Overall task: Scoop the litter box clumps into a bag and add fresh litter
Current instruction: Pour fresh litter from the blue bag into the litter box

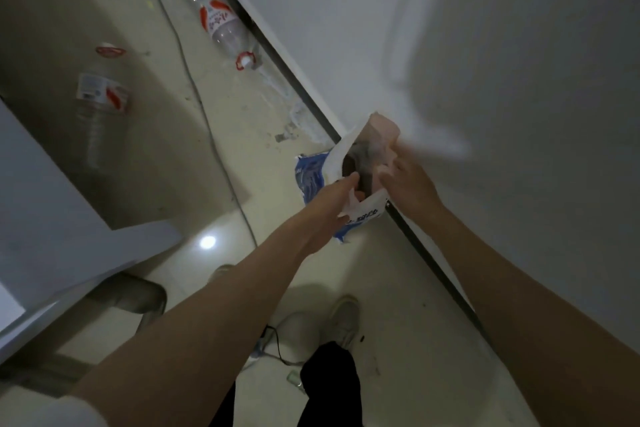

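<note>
Your forearms fill the lower frame, both stretched forward and down toward the wall. Below them: a dark trouser leg and pale shoes on the tiled floor.

Left hand: fingers curled over the near lip of the litter bag, thumb on top, pinching the edge. Right hand: grips the far lip, fingers blurred but folded into the plastic. Between your two hands the mouth is pulled apart, dark inside. Likely reason for the two-sided hold: a soft bag collapses unless both lips are spread, so you are opening it to check or reach the contents.

The bag stands on the floor against the wall, directly under your hands, its blue-and-white print showing left of your left hand. Leaning on the wall probably keeps it upright.

Beyond your left hand, well apart: two clear bottles with red labels lying on the floor, a thin cable running past them. Far left of your left forearm, a grey bench edge.

No litter box or scoop in view; cannot tell how far the task stands.
</note>
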A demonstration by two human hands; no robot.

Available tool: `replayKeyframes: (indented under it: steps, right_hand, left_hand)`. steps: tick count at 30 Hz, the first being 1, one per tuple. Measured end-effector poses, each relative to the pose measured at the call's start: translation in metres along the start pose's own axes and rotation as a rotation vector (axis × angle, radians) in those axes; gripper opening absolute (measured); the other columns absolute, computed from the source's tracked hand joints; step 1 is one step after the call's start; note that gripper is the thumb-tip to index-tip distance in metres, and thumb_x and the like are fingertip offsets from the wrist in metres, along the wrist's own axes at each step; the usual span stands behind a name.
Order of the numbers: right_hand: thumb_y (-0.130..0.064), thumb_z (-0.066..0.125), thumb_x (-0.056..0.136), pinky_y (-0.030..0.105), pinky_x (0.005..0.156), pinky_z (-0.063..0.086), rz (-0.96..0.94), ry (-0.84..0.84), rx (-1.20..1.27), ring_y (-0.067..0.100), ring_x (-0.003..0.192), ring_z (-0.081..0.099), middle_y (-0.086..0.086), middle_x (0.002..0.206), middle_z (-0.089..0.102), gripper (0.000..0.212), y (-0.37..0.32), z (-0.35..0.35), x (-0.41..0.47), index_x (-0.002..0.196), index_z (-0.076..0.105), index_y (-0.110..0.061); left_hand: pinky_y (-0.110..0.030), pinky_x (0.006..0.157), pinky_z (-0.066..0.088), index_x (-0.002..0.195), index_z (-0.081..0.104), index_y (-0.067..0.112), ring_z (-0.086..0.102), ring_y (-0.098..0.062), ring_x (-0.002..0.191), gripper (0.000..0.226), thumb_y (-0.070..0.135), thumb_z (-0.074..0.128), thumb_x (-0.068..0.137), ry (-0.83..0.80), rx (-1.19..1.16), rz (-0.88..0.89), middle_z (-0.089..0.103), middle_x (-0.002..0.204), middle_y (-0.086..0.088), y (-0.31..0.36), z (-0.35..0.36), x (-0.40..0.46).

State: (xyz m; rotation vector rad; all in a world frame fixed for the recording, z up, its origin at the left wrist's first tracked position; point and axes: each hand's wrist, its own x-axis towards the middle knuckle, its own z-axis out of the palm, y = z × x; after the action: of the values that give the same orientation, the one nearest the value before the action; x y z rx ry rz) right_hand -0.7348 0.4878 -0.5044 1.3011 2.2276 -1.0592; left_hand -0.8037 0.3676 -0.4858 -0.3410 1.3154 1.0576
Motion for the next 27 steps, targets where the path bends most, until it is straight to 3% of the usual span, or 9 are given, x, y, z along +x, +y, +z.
replayKeyframes:
  steps: [3,5,9,12,16,19,22,27]
  right_hand:
    - [-0.02,0.046,0.092,0.014,0.06,0.041,-0.046,0.06,0.006,0.014,0.095,0.057,0.003,0.119,0.058,0.029,0.008,-0.001,-0.011,0.12,0.053,-0.014]
    - [-0.016,0.049,0.094,0.02,0.079,0.044,-0.011,0.079,0.036,0.019,0.113,0.052,0.005,0.132,0.049,0.037,0.008,-0.005,-0.031,0.131,0.048,-0.012]
    - [-0.023,0.045,0.097,0.022,0.101,0.028,0.048,-0.004,-0.047,0.022,0.133,0.037,0.009,0.146,0.038,0.046,0.0,-0.015,-0.086,0.141,0.036,-0.01]
    - [-0.034,0.043,0.096,0.026,0.111,0.019,0.005,0.006,-0.22,0.02,0.141,0.024,0.006,0.152,0.029,0.054,-0.006,-0.023,-0.139,0.145,0.03,-0.016]
    - [-0.052,0.044,0.09,0.04,0.113,0.02,-0.01,0.142,-0.25,0.027,0.142,0.025,0.01,0.154,0.024,0.069,-0.038,-0.039,-0.219,0.146,0.028,-0.014]
    - [-0.052,0.046,0.091,0.036,0.116,0.009,0.041,0.165,-0.197,0.022,0.146,0.012,0.004,0.158,0.012,0.073,-0.07,-0.045,-0.277,0.149,0.017,-0.02]
    - [-0.052,0.047,0.09,0.041,0.117,0.006,0.1,0.251,-0.034,0.021,0.147,0.006,0.004,0.159,0.007,0.075,-0.101,-0.045,-0.332,0.15,0.013,-0.022]
    - [-0.057,0.044,0.089,0.045,0.118,0.004,0.19,0.374,0.185,0.019,0.147,0.003,0.002,0.159,0.004,0.078,-0.122,-0.042,-0.409,0.15,0.01,-0.023]
  left_hand:
    - [-0.026,0.085,0.043,0.13,0.042,0.013,0.052,-0.021,0.114,0.036,0.03,0.04,0.098,0.038,0.087,0.037,0.052,0.129,-0.009,-0.004,-0.005,-0.009]
    - [-0.023,0.079,0.041,0.126,0.044,0.015,0.053,-0.017,0.103,0.031,0.028,0.037,0.099,0.072,0.274,0.112,0.052,0.122,-0.006,-0.006,-0.007,-0.02]
    - [-0.033,0.1,0.037,0.143,0.03,0.019,0.045,-0.023,0.125,0.051,0.033,0.045,0.096,0.21,0.824,0.301,0.043,0.141,-0.008,-0.009,-0.03,-0.056]
    - [-0.041,0.106,0.033,0.145,0.025,0.018,0.043,-0.028,0.127,0.06,0.037,0.048,0.093,0.27,1.183,0.466,0.038,0.146,-0.011,-0.003,-0.06,-0.102]
    - [-0.051,0.113,0.006,0.148,0.016,0.024,0.013,-0.024,0.144,0.068,0.056,0.035,0.091,0.279,1.577,0.594,0.017,0.156,-0.004,0.013,-0.085,-0.182]
    - [-0.054,0.113,0.002,0.148,0.017,0.027,0.007,-0.026,0.145,0.081,0.067,0.015,0.077,0.199,1.732,0.708,0.014,0.157,-0.003,0.021,-0.09,-0.247]
    - [-0.054,0.113,0.002,0.147,0.018,0.028,0.007,-0.027,0.145,0.081,0.066,0.014,0.076,0.144,1.798,0.77,0.016,0.156,-0.003,0.025,-0.092,-0.301]
    - [-0.051,0.114,0.002,0.147,0.016,0.029,0.004,-0.022,0.145,0.083,0.069,0.017,0.075,0.072,1.697,0.757,0.014,0.156,0.0,0.017,-0.075,-0.361]
